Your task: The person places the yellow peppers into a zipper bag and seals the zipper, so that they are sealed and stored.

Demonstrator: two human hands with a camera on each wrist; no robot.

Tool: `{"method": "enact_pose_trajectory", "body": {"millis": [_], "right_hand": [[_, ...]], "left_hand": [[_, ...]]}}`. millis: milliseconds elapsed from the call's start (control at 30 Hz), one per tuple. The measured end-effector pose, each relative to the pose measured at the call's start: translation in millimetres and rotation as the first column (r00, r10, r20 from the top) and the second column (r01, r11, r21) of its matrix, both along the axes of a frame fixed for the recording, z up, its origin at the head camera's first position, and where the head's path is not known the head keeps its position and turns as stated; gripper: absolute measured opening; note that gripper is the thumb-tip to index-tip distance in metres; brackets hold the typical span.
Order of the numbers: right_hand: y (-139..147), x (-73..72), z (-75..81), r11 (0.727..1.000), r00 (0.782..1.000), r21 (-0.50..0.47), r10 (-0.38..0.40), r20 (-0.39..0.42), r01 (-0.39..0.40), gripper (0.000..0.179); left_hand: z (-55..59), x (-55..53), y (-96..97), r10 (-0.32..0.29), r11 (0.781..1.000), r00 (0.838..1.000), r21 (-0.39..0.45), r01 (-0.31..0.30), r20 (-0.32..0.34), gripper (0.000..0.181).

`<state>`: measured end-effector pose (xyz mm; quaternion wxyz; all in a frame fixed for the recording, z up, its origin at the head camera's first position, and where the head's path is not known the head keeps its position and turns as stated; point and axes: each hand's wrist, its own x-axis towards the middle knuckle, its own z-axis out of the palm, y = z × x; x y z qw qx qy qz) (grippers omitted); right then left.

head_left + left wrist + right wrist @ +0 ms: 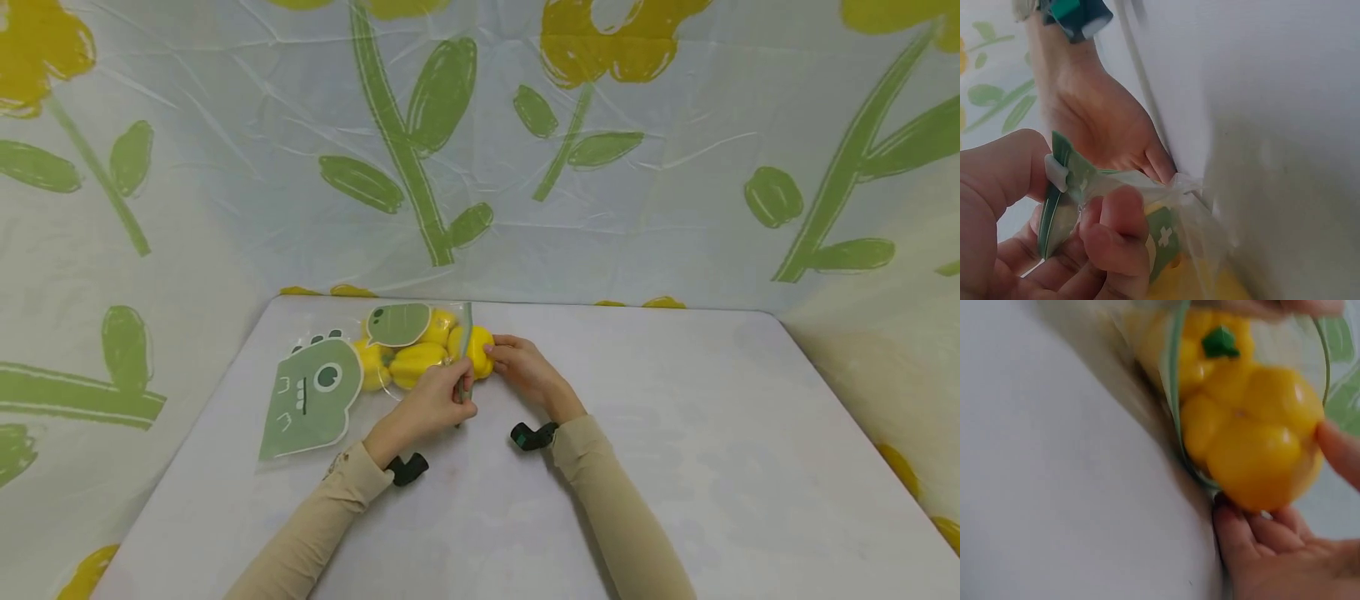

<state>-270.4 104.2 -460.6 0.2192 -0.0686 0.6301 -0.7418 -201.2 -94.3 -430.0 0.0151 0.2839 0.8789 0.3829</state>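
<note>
A clear zip bag (311, 408) with a green cartoon creature printed on it lies on its side, with several yellow bell peppers (416, 363) in it. My left hand (441, 393) pinches the green-edged rim at the bag's mouth. A white zip slider (1055, 174) shows near those fingers in the left wrist view. At the opening my right hand (531, 371) holds a yellow bell pepper (1266, 450), thumb on one side and fingers under it. This pepper is partly inside the mouth, its lobed end facing out. Behind it another pepper shows a green stem (1220, 342).
The bag lies toward the back left of a white-covered table (720, 433). A flower-printed curtain (675, 200) stands behind the table and at both sides. Dark wrist cameras (408, 469) sit at both wrists, close over the tabletop.
</note>
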Motion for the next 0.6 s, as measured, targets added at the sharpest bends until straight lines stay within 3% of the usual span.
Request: {"method": "enact_pose_trajectory", "body": {"millis": [367,600], "right_hand": [[8,-22.8,-2.0,0.987,0.987,-0.039,0.155,0.039,-0.153,0.029],[6,-25.2,-0.4,0.972,0.972,-0.020,0.233,-0.022,-0.234,0.027]], "left_hand": [[2.1,1.3,1.1,-0.015,1.000,1.000,0.001,0.015,0.019,0.024],[4.2,1.2,0.6,-0.009,1.000,1.000,0.000,0.009,0.027,0.025]]}}
